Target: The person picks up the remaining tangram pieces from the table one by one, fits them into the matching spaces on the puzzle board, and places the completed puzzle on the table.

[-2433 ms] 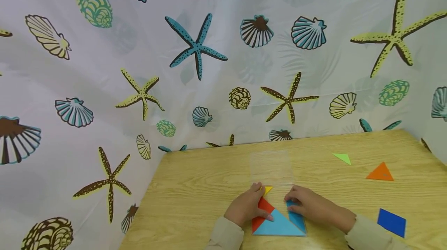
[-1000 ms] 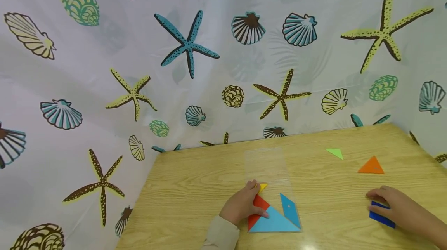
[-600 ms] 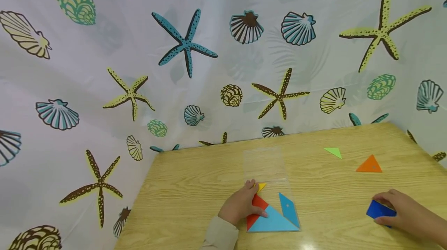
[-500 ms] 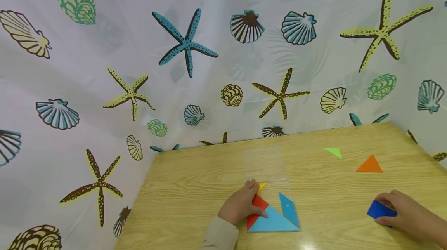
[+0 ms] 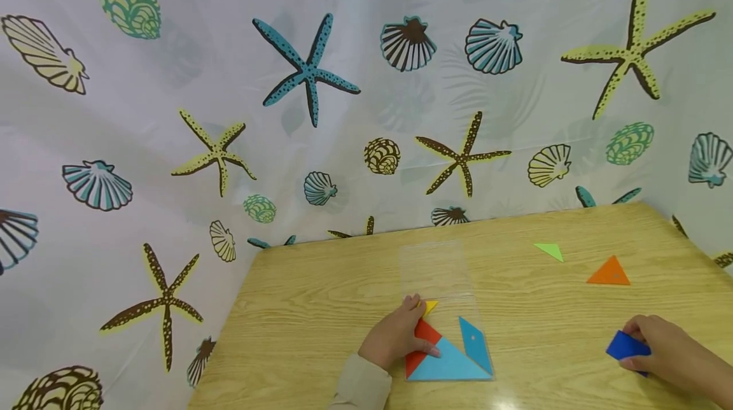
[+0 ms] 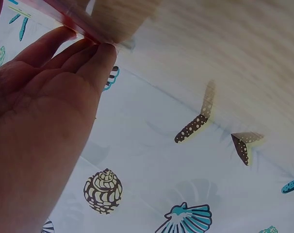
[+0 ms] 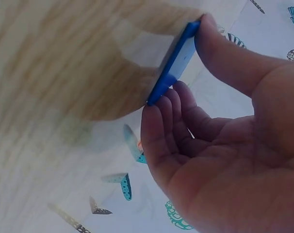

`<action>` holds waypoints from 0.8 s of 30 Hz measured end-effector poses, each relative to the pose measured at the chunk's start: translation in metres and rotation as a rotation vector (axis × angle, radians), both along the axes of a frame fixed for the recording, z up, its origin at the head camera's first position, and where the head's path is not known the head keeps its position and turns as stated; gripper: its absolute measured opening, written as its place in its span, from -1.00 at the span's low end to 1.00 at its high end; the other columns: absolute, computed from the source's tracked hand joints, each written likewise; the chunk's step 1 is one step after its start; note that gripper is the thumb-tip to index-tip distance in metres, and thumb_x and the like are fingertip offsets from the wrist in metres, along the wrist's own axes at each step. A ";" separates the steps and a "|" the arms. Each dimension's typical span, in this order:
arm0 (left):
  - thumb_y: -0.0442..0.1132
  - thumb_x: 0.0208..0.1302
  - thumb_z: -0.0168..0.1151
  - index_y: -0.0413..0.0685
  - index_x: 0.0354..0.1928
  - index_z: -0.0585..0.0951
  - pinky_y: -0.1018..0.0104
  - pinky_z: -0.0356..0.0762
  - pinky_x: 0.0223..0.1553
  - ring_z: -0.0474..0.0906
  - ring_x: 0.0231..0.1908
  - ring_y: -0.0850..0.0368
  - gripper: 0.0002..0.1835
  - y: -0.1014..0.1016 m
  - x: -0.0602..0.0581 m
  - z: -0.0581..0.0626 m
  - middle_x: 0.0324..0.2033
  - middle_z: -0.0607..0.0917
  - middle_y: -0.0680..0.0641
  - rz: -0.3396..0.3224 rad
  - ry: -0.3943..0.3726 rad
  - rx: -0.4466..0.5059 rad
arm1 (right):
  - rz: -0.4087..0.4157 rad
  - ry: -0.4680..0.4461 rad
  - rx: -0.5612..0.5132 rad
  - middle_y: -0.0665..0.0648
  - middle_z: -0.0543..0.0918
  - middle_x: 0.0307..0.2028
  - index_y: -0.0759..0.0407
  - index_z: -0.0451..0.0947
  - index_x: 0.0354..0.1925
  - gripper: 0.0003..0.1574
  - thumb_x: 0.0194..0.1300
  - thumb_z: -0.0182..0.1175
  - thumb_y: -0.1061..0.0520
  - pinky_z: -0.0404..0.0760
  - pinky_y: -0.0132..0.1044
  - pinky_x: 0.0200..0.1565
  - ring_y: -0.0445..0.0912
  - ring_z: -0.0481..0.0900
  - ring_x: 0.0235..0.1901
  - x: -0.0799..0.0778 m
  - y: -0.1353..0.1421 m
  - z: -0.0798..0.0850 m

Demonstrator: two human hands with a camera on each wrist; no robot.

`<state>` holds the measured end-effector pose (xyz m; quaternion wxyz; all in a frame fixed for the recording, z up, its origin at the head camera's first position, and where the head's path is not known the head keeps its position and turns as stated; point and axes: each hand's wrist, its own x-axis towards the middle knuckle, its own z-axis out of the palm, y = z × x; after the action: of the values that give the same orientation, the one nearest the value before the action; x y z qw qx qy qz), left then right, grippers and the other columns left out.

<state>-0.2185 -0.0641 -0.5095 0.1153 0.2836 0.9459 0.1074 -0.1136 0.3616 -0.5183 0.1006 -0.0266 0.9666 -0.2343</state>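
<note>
A clear tray (image 5: 436,270) lies on the table with coloured tangram pieces at its near end. Among them are a red piece (image 5: 413,362), a large light-blue triangle (image 5: 449,362), a blue parallelogram (image 5: 474,341) and a partly covered yellow piece (image 5: 431,306). My left hand (image 5: 391,337) holds the tray's left edge, its thumb over the red and light-blue pieces. Farther right, my right hand (image 5: 664,349) pinches a dark blue tangram piece (image 5: 627,346) between thumb and fingers. In the right wrist view that blue piece (image 7: 171,70) stands tilted against the table.
A green triangle (image 5: 552,251) and an orange triangle (image 5: 610,272) lie loose at the right on the wooden table (image 5: 326,295). A white cloth (image 5: 343,162) printed with shells and starfish hangs behind and left of the table.
My right hand has let go of the blue parallelogram, moved right and taken the dark blue piece, which it has tilted up. The left hand keeps its place at the tray.
</note>
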 end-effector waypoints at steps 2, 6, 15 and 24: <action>0.36 -0.19 0.23 0.02 0.40 0.21 0.29 0.34 0.15 0.00 0.37 0.11 0.07 0.000 0.000 -0.001 0.39 0.13 0.02 0.003 -0.004 -0.002 | -0.004 0.009 -0.001 0.21 0.50 -0.28 0.51 0.39 -0.16 -0.19 -0.07 0.42 -0.14 0.54 -0.02 -0.24 0.08 0.52 -0.27 0.000 0.000 -0.001; 0.36 -0.19 0.23 0.02 0.40 0.21 0.30 0.34 0.14 0.01 0.37 0.12 0.07 0.000 -0.001 -0.002 0.39 0.13 0.02 0.008 -0.007 -0.002 | -0.004 0.018 -0.001 0.21 0.51 -0.28 0.52 0.39 -0.16 -0.18 -0.07 0.42 -0.13 0.54 -0.02 -0.25 0.08 0.52 -0.27 -0.001 0.001 -0.003; 0.37 -0.19 0.22 0.01 0.40 0.21 0.32 0.35 0.13 0.01 0.37 0.11 0.07 0.000 -0.001 -0.003 0.39 0.13 0.01 -0.005 0.009 -0.010 | -0.022 0.025 0.004 0.17 0.53 -0.31 0.47 0.39 -0.20 -0.18 -0.10 0.43 -0.18 0.55 -0.04 -0.29 0.08 0.53 -0.29 -0.002 0.003 -0.007; 0.35 -0.17 0.23 0.00 0.39 0.21 0.31 0.35 0.13 0.01 0.37 0.10 0.06 0.001 0.000 -0.001 0.39 0.13 0.01 -0.002 0.004 -0.010 | -0.022 0.054 0.000 0.23 0.50 -0.30 0.50 0.38 -0.19 -0.20 -0.09 0.43 -0.13 0.54 -0.01 -0.27 0.11 0.53 -0.28 0.000 0.001 -0.006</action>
<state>-0.2188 -0.0634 -0.5107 0.1147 0.2843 0.9464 0.1020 -0.1132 0.3626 -0.5244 0.0719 -0.0221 0.9692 -0.2344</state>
